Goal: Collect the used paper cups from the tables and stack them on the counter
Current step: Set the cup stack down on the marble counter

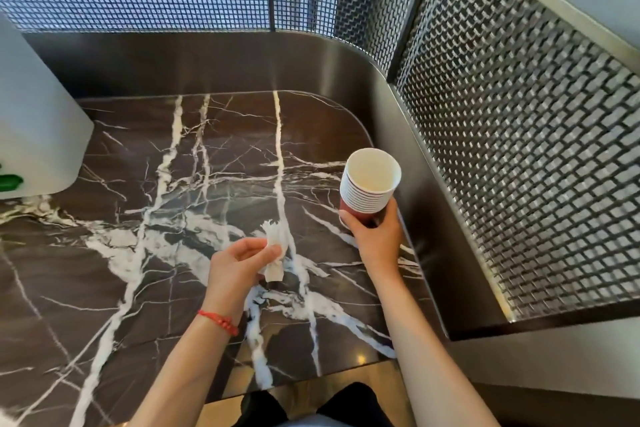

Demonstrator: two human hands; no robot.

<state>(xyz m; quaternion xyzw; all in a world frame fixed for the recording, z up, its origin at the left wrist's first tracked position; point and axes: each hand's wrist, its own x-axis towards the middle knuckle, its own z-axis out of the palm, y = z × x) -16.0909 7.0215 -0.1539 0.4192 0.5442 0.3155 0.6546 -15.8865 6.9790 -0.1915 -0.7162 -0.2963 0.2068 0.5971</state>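
Note:
A stack of several nested paper cups, red outside and white inside, is tilted in the air above the right edge of the dark marble counter. My right hand grips the stack round its lower part. To its left, my left hand pinches a crumpled white paper napkin just above the counter. A red string bracelet circles my left wrist.
A white machine with a green mark stands at the counter's left end. A brushed metal wall curves round the back and right side, with metal mesh panels above it. The floor shows below the counter's front edge.

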